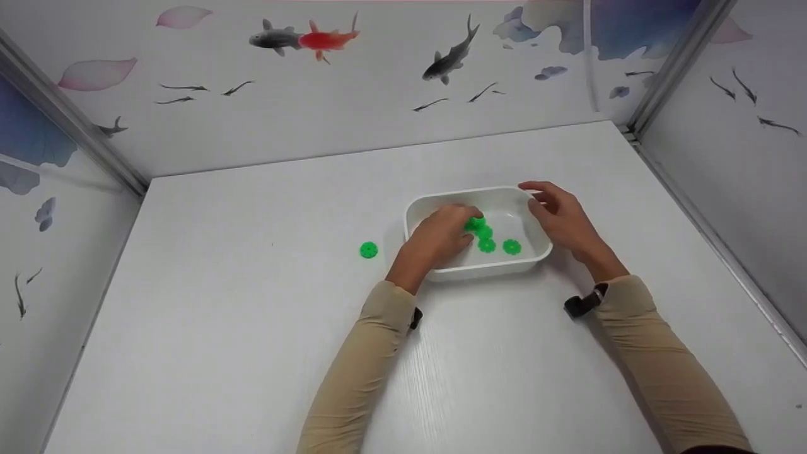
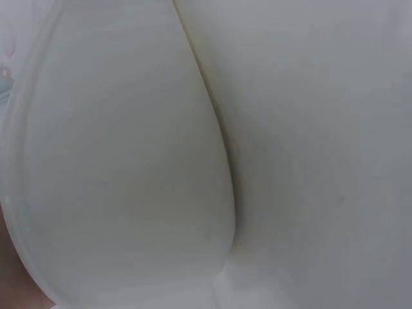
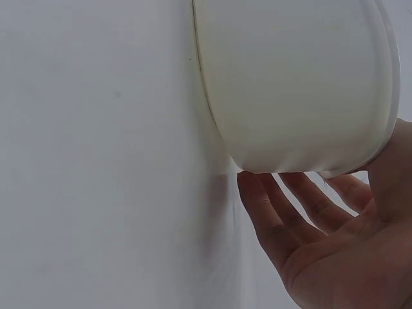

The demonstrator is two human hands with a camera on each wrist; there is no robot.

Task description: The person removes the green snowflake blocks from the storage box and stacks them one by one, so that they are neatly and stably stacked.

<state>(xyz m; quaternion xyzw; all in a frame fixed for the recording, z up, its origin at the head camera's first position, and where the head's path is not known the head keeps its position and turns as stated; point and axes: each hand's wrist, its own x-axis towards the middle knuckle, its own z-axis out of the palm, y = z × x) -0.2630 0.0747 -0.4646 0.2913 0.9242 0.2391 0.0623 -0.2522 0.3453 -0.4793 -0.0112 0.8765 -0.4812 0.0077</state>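
A white plastic basin [image 1: 479,271] rests on the table with several small green notched discs [image 1: 512,246] in it. My left hand [image 1: 439,234] reaches over its near left rim, fingertips right at a cluster of discs [image 1: 484,232]; I cannot tell whether it pinches one. In the left wrist view the basin's outer wall [image 2: 129,154] hides most of that hand. At the right end, my right hand [image 1: 564,221] holds the rim, thumb over the edge and fingers [image 3: 273,225] against the outside wall. One more green disc [image 1: 369,250] lies on the table, left of the basin.
The white table [image 1: 252,315] is bounded by a back panel [image 1: 378,113] painted with fish and by side panels in metal frames. A dark wrist strap with a camera [image 1: 583,304] sits at the right sleeve cuff.
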